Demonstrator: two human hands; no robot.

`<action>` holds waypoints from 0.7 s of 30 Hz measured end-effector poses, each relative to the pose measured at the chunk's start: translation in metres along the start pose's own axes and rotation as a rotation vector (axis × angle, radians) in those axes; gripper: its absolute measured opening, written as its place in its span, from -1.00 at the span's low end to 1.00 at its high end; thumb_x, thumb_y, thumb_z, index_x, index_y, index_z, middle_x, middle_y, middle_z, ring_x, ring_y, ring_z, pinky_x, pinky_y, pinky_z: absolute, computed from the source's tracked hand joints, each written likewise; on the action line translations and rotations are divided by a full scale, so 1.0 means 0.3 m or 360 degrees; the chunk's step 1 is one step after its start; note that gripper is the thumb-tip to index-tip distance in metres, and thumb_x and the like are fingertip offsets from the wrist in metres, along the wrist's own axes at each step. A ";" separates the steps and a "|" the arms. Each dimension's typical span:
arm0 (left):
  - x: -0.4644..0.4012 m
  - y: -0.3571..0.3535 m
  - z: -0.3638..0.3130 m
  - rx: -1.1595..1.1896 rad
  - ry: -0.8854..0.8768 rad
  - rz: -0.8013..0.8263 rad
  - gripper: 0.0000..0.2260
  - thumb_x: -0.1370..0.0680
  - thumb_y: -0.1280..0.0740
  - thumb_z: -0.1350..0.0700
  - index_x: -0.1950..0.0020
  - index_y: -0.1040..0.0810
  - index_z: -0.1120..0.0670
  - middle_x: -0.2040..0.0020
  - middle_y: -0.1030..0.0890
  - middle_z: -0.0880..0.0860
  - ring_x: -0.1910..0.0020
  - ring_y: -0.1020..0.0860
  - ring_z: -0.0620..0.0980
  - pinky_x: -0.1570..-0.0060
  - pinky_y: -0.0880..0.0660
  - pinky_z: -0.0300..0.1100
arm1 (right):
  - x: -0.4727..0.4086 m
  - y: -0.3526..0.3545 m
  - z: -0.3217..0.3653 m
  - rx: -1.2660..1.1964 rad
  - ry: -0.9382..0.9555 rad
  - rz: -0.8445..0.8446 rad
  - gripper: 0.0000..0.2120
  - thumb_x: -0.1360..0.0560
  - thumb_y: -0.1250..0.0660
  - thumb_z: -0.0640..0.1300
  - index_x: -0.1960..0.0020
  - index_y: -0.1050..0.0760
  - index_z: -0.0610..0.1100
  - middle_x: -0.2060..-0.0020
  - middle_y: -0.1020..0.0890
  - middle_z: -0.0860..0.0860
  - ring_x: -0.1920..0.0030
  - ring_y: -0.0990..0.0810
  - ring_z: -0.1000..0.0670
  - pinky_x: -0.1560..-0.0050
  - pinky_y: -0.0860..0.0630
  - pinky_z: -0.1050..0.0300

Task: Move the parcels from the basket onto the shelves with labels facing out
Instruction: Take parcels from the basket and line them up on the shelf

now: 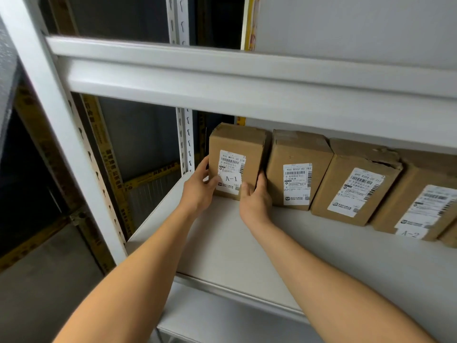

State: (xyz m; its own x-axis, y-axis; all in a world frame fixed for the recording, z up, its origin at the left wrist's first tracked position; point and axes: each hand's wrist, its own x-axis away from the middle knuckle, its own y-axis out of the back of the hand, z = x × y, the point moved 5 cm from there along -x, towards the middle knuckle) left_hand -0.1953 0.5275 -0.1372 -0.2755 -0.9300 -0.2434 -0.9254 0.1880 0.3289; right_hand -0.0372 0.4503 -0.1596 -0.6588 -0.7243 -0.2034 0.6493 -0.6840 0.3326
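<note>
A cardboard parcel (236,157) is seen upright at the centre of the frame, at the left end of a row on the white shelf (222,243), its white label (231,172) turned outward and a small "A-1" tag (231,179) stuck across the label's lower part. It is gripped from both sides: the left hand (197,191) is pressed to its left edge with the thumb laid on the front face by the label, and the right hand (256,201) is wrapped round its lower right corner, the fingers tucked into the narrow gap beside the next box. Four parcels are counted clearly in the row, each with a printed label facing out; the second parcel (296,169) stands just beside the held one, the third parcel (353,184) leans to the right of it with a torn top flap, and the fourth parcel (420,201), cut by the right edge of the frame, carries an "A-2" tag (410,234). The corner of a possible fifth box is glimpsed at the far right, too cropped to be told. Two shelf levels are visible, the upper shelf beam (247,78) crossing the top half of the frame. A perforated white upright (74,154) runs down the left side.
</note>
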 end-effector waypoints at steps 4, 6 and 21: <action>0.053 0.034 0.003 -0.0137 0.0151 -0.0125 -0.51 -0.66 -0.38 0.00 -0.59 -0.39 -0.10 -0.37 -0.62 -0.04 -0.29 -0.61 -0.04 -0.31 -0.57 0.03 | 0.044 0.032 -0.016 -0.0005 0.0051 0.0123 -0.37 -0.68 -0.30 0.05 -0.68 -0.16 -0.01 -0.56 -0.43 -0.03 -0.52 -0.44 -0.08 -0.50 -0.41 -0.01; 0.102 0.042 -0.012 -0.0236 0.0193 -0.0207 -0.58 -0.66 -0.36 0.00 -0.52 -0.49 0.04 -0.33 -0.65 0.06 -0.25 -0.64 0.05 -0.29 -0.58 0.03 | 0.069 0.075 -0.024 -0.0067 0.0083 0.0193 -0.41 -0.68 -0.33 0.00 -0.65 -0.24 -0.04 -0.53 -0.46 -0.01 -0.49 -0.47 -0.02 -0.46 -0.42 0.08; 0.620 -0.577 -0.465 -0.0540 -0.0331 0.0334 -0.67 -0.67 -0.38 -0.03 -0.39 -0.62 0.06 -0.30 -0.68 0.03 -0.27 -0.64 0.01 -0.31 -0.55 -0.09 | 0.354 1.075 -0.216 0.0503 0.0274 0.0074 -0.60 -0.67 -0.36 0.02 -0.49 -0.51 -0.03 -0.38 -0.61 0.05 -0.35 -0.58 0.04 -0.39 -0.52 0.09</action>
State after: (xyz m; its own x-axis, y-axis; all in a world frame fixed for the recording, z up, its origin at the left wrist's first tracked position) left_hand -0.0501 0.2778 -0.1121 -0.5265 -0.7930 -0.3065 -0.7159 0.2191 0.6629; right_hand 0.1268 0.1473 -0.1335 -0.5401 -0.7766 -0.3244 0.5101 -0.6086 0.6078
